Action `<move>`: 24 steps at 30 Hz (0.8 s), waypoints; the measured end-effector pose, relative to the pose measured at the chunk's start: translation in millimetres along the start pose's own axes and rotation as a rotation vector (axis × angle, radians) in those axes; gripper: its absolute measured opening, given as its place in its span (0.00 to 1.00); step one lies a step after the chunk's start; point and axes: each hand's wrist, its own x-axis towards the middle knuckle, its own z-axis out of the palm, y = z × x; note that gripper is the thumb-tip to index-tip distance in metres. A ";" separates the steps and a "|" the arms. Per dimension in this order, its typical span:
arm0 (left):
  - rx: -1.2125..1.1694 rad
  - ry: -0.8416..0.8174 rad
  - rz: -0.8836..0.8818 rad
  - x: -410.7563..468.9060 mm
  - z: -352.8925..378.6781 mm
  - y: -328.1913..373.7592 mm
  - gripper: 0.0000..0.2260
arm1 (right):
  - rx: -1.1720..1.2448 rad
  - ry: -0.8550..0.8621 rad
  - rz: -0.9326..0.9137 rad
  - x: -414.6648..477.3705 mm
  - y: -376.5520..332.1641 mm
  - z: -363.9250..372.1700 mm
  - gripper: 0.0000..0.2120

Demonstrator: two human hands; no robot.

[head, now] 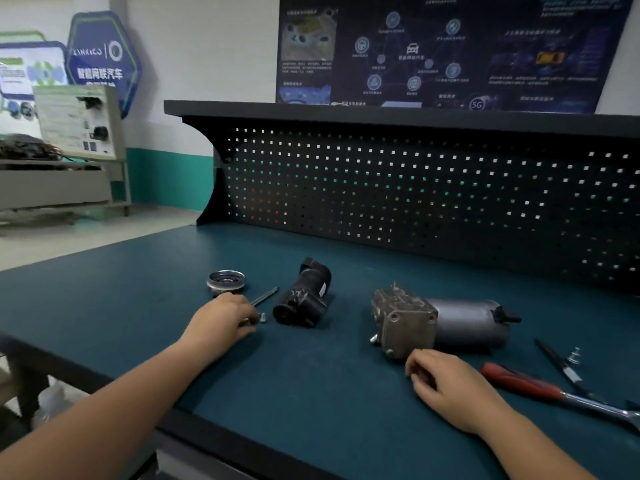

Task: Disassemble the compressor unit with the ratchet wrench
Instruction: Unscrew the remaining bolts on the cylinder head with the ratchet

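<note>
The compressor unit [446,322], a grey cast block joined to a grey cylinder, lies on its side on the blue-green bench mat [329,393]. My right hand [446,382] rests on the mat just in front of the block, fingers loosely curled and holding nothing. The ratchet wrench [526,384], with a red handle, lies to the right of that hand. My left hand [221,320] is at the left, fingertips pinching a small bolt [261,318] down on the mat. A long bolt [265,296] lies just behind it.
A detached black plastic housing [303,299] lies between my hands. A round metal cap [225,281] sits behind my left hand. A thin black tool [557,362] and a small metal fitting [574,355] lie at the right. A dark pegboard [415,188] backs the bench.
</note>
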 end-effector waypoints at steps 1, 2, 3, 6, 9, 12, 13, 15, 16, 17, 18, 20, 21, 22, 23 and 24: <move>0.008 -0.007 -0.008 1.5 2.4 0.2 0.10 | 0.003 -0.004 0.011 -0.4 -0.2 -0.2 0.03; -0.003 -0.019 -0.017 3.2 4.0 0.2 0.10 | 0.007 -0.006 0.019 -0.8 -0.7 -0.4 0.03; -0.018 -0.031 -0.027 4.9 4.9 0.6 0.10 | 0.011 -0.008 0.029 -0.9 -1.0 -0.6 0.03; -0.045 -0.058 -0.032 5.7 5.7 -0.5 0.11 | 0.021 -0.017 0.045 -1.2 -2.0 -0.6 0.03; -0.040 -0.079 -0.021 2.3 9.1 -0.6 0.11 | 0.038 -0.015 0.058 -1.6 -1.0 -0.3 0.03; -0.025 -0.049 -0.028 -3.8 10.8 2.0 0.12 | 0.039 -0.015 0.069 -3.0 -1.4 -0.9 0.03; -0.016 -0.015 -0.032 -6.2 9.5 4.7 0.11 | 0.033 -0.011 0.067 -3.3 -1.3 -0.9 0.03; -0.005 0.091 -0.035 -10.6 4.1 14.3 0.10 | 0.010 0.049 0.033 -4.4 -2.6 -2.1 0.04; -0.035 0.146 -0.014 -12.6 1.2 21.7 0.09 | -0.006 0.127 0.002 -4.9 -3.8 -3.5 0.03; -0.091 0.179 0.028 -13.7 -1.1 31.2 0.09 | -0.028 0.231 -0.025 -5.0 -4.0 -4.9 0.03; -0.164 0.177 0.069 -14.4 -2.2 43.1 0.08 | -0.053 0.354 -0.028 -5.5 -4.2 -5.7 0.05; -0.369 0.083 0.068 -12.0 1.7 78.7 0.11 | -0.099 0.585 0.069 -5.0 -2.7 -6.6 0.12; -0.510 0.013 0.009 -10.3 7.2 100.7 0.15 | -0.106 0.650 0.166 -4.4 -0.5 -6.9 0.16; -0.671 -0.058 -0.076 -7.7 13.8 124.0 0.20 | -0.098 0.682 0.271 -4.3 2.9 -7.9 0.20; -0.814 -0.124 -0.170 -3.9 21.4 146.8 0.28 | -0.078 0.693 0.371 -5.2 7.6 -9.6 0.24; -0.905 -0.155 -0.241 0.7 30.0 167.8 0.35 | -0.063 0.685 0.459 -6.8 13.5 -11.3 0.28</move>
